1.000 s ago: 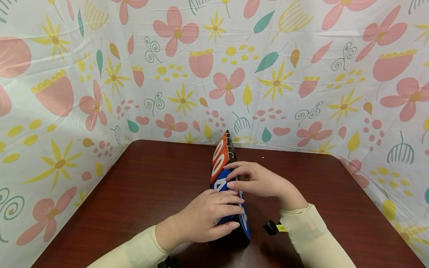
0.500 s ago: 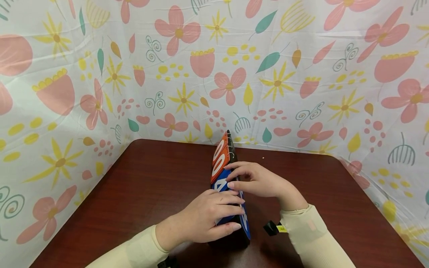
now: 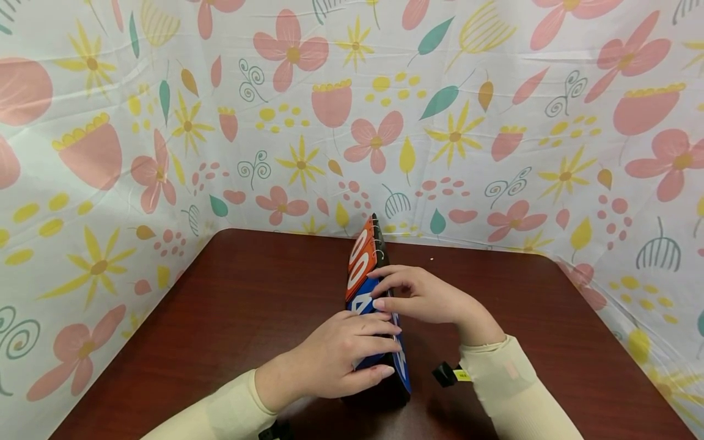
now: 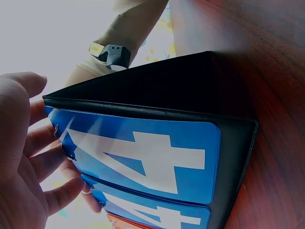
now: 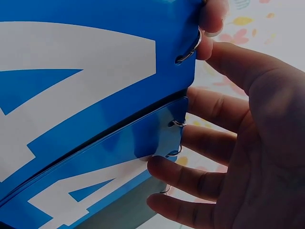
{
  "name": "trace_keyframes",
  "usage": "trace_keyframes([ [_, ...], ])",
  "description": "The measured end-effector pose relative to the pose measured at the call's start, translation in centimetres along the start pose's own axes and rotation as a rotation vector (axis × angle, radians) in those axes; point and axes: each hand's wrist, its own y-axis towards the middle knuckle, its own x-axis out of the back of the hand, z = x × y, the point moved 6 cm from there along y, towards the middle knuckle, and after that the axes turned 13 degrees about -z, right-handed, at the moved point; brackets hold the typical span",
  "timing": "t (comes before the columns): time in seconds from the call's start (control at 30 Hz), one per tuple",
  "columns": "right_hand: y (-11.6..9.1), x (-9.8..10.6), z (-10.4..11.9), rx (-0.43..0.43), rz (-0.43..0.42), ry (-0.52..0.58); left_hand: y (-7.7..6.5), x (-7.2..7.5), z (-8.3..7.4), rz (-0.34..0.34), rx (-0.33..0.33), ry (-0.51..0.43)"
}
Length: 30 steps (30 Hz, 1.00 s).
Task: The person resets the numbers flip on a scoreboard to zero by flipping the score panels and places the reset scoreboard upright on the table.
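Note:
A black tabletop flip scoreboard (image 3: 379, 240) stands like a tent on the table. Its far cards (image 3: 360, 256) are orange with white zeros, and the nearer blue cards (image 4: 198, 133) carry white 4s. My left hand (image 3: 341, 348) rests across the near part of its top ridge, fingers extended over it. Just beyond, my right hand (image 3: 429, 299) touches the ridge by the metal rings (image 5: 189, 50) with loosely bent fingers. The left wrist view has the left-hand fingers (image 4: 64, 194) along the ringed edge. In the right wrist view, two fingertips touch near the smaller blue card (image 5: 143, 131).
The dark reddish-brown table (image 3: 264, 281) extends on both sides of the scoreboard. Behind and beside it hangs a white floral cloth (image 3: 484, 201). A black wrist camera (image 3: 445, 374) with a yellow label sits by the right cuff.

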Motion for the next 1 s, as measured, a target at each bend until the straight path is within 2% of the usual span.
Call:
trace_keyframes([
  [1.0,0.01,0.03,-0.08,-0.004,-0.001,0.003,0.07,-0.10,-0.05,-0.006,-0.015,0.015],
])
